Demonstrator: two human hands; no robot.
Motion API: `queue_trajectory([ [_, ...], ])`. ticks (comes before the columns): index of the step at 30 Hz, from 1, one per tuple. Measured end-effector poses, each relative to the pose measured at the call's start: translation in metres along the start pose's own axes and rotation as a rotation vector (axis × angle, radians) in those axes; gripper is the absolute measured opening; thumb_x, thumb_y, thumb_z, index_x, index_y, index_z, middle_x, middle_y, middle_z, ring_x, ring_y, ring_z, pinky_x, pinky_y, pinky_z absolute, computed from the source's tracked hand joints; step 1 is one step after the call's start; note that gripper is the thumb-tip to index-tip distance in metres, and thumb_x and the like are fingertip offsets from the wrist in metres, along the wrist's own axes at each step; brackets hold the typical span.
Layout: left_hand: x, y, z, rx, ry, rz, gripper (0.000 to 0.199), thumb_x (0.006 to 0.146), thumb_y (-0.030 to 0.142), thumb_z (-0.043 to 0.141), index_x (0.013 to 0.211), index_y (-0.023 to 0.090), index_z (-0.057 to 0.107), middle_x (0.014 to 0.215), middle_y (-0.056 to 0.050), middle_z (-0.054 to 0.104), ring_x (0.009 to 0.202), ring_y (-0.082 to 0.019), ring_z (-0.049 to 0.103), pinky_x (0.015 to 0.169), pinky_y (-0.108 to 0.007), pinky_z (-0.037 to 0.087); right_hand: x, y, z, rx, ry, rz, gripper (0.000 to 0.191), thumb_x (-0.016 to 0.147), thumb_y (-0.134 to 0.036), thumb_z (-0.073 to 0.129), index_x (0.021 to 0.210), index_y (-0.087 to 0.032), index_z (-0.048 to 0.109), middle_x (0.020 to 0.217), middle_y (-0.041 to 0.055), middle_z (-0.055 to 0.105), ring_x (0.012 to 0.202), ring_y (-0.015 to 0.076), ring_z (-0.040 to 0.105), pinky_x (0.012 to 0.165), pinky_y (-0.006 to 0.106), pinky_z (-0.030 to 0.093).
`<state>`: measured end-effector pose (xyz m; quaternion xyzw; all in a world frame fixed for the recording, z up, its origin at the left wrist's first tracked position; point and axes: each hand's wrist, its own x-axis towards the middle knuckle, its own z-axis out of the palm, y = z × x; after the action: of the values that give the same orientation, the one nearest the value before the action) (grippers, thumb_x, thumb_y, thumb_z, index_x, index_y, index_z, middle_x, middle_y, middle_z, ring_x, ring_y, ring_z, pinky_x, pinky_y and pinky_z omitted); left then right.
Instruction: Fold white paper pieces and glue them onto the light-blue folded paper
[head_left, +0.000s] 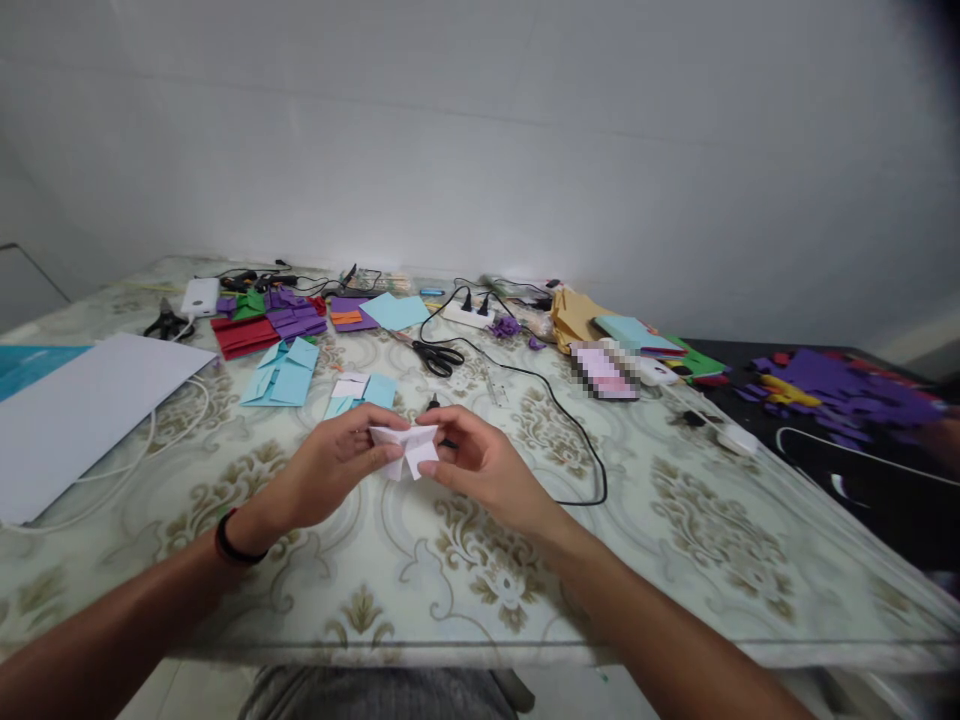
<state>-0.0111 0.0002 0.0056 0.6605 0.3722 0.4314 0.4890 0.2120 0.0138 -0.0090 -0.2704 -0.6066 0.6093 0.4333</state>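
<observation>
The left hand (330, 465) and right hand (487, 465) grip white paper (423, 456), creased but seemingly part-folded. Folded blue papers (283, 374) lie nearer the worktop's (315, 590) far edge.

White on the folded paper (421, 460) between the left grip (336, 468) and the right grip (487, 468)! Under them, the table (420, 580) flashes pale green with brownish-olive floral medallions and greyish scrolls. Beyond the left grip, here's light blue on a folded piece (281, 375), red on a stack (244, 337), purple on another pile (298, 319). Beyond the right grip, tan on a bundle (577, 318); far right of it, purple scraps (847, 390) against a black surface (757, 435)!
</observation>
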Motion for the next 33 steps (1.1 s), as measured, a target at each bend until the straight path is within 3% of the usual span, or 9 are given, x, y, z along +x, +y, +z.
queue_trajectory([
  [4, 0.0, -0.002, 0.0, 0.008, 0.014, 0.028, 0.015, 0.097, 0.031, 0.068, 0.104, 0.018, 0.066, 0.078, 0.001, 0.066, 0.07, -0.012, 0.062, 0.064, -0.023, 0.049, -0.002, -0.004, 0.0, -0.074, 0.045, -0.013, 0.033, 0.089, -0.03, 0.079, 0.12, -0.028, 0.069, 0.1, 0.0024, 0.064, 0.087, 0.0154, 0.06, 0.075, 0.029, 0.048],
  [12, 0.001, -0.004, -0.002, -0.026, 0.011, -0.012, 0.02, 0.095, 0.034, 0.07, 0.103, 0.017, 0.063, 0.083, -0.001, 0.068, 0.069, -0.014, 0.066, 0.067, -0.028, 0.056, -0.002, -0.013, 0.001, -0.171, 0.059, -0.072, 0.026, 0.096, -0.031, 0.068, 0.122, -0.026, 0.069, 0.096, 0.0024, 0.063, 0.085, 0.0158, 0.063, 0.082, 0.032, 0.054],
  [21, 0.0, 0.003, -0.004, -0.071, 0.018, -0.018, 0.022, 0.094, 0.037, 0.071, 0.101, 0.016, 0.066, 0.081, -0.002, 0.069, 0.075, -0.015, 0.065, 0.07, -0.027, 0.051, -0.003, -0.01, 0.0, -0.321, 0.002, -0.143, 0.049, 0.083, -0.027, 0.083, 0.13, -0.031, 0.068, 0.121, 0.0061, 0.06, 0.104, 0.0197, 0.061, 0.091, 0.034, 0.055],
  [24, 0.0, 0.002, -0.004, -0.046, 0.018, -0.016, 0.021, 0.097, 0.036, 0.068, 0.103, 0.016, 0.066, 0.083, -0.002, 0.069, 0.076, -0.014, 0.064, 0.069, -0.026, 0.05, -0.004, -0.011, 0.003, -0.358, 0.059, -0.144, 0.039, 0.085, -0.023, 0.079, 0.123, -0.029, 0.068, 0.115, 0.0051, 0.063, 0.1, 0.0185, 0.062, 0.088, 0.032, 0.055],
  [28, -0.001, 0.001, -0.004, 0.049, -0.042, 0.008, 0.023, 0.1, 0.039, 0.064, 0.108, 0.017, 0.063, 0.093, -0.005, 0.07, 0.085, -0.017, 0.068, 0.078, -0.031, 0.055, -0.003, -0.01, 0.005, -0.339, 0.123, -0.129, 0.02, 0.088, -0.027, 0.076, 0.106, -0.024, 0.067, 0.101, 0.0035, 0.067, 0.088, 0.0168, 0.064, 0.08, 0.031, 0.055],
  [33, -0.004, 0.0, 0.0, 0.401, -0.072, 0.222, 0.042, 0.083, 0.035, 0.084, 0.116, 0.021, 0.062, 0.123, -0.01, 0.064, 0.107, -0.022, 0.067, 0.086, -0.033, 0.058, -0.002, -0.009, 0.004, -0.325, 0.154, -0.08, 0.021, 0.088, -0.038, 0.078, 0.095, -0.022, 0.066, 0.089, 0.0021, 0.067, 0.076, 0.016, 0.067, 0.07, 0.03, 0.055],
])
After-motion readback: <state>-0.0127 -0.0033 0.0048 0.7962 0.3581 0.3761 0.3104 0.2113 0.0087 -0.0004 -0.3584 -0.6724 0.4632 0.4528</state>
